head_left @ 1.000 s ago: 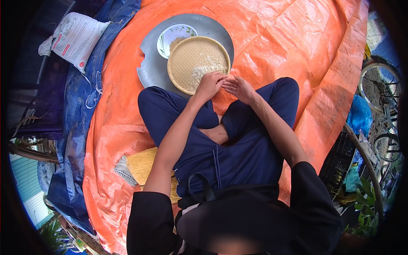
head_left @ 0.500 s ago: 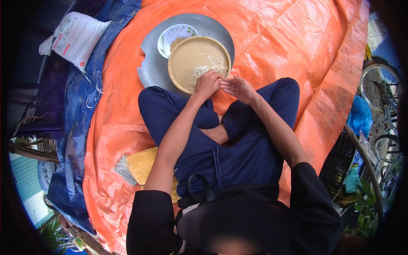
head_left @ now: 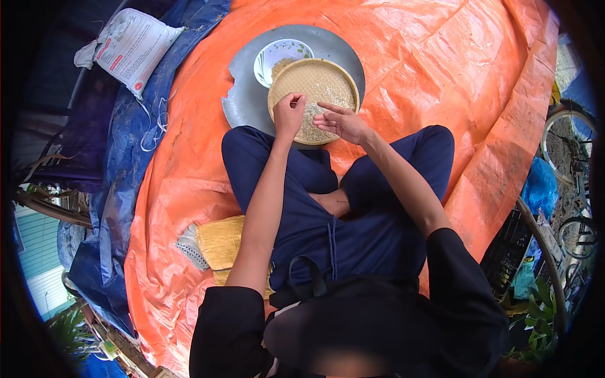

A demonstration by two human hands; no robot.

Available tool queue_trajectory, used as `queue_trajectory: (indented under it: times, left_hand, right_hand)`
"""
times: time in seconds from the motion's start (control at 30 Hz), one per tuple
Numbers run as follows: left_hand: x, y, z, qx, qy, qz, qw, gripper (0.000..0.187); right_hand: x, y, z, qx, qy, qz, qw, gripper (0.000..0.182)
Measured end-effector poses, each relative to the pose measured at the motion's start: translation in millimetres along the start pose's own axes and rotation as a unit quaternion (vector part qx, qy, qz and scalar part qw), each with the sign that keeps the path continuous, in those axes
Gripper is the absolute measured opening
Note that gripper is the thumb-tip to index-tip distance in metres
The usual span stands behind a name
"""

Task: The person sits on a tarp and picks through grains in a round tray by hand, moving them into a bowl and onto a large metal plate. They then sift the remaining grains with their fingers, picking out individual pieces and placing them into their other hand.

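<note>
Both hands moved up | left hand (head_left: 288, 113), right hand (head_left: 340, 121) over woven tray (head_left: 324, 79)

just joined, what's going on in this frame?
A person sits cross-legged on an orange tarp, both hands over a round woven tray of grain. The left hand is pinched closed above the grain; the right hand is open, fingers spread. A small bowl sits beside the tray on a metal platter.

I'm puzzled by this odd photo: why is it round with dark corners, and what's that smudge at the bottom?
Head view: a fisheye lens bends the orange tarp and blackens the corners; bright daylight; woven tray sharp; bottom patch blurred.
</note>
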State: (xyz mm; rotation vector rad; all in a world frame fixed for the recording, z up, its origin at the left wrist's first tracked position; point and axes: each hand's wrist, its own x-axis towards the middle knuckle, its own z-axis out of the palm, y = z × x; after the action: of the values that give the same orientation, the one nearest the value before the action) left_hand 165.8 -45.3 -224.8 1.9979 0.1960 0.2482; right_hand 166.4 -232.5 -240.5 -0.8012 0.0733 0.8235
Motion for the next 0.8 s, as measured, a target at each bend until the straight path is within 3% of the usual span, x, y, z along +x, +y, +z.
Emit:
queue_trajectory:
  times: [0.13,0.27,0.5,0.6,0.8]
  left_hand:
    - [-5,6,-4,0.032,0.002,0.035,0.999,0.020]
    - [-9,-2,3,0.064,-0.062,0.053,0.995,0.016]
    - [-30,0,31,0.244,-0.226,0.242,0.912,0.015]
    - [-33,-8,47,0.290,-0.224,0.325,0.872,0.018]
    - [-35,-21,56,0.289,-0.249,0.326,0.865,0.012]
  right_hand:
    - [9,4,9,-0.021,0.028,0.010,0.999,0.048]
    - [-3,-5,2,-0.016,0.012,0.012,1.000,0.045]
    - [-83,-30,-29,0.023,0.154,-0.035,0.987,0.043]
    - [-95,-33,-36,0.048,0.161,-0.079,0.983,0.043]
    - [-81,-19,-33,0.048,0.135,-0.049,0.988,0.041]
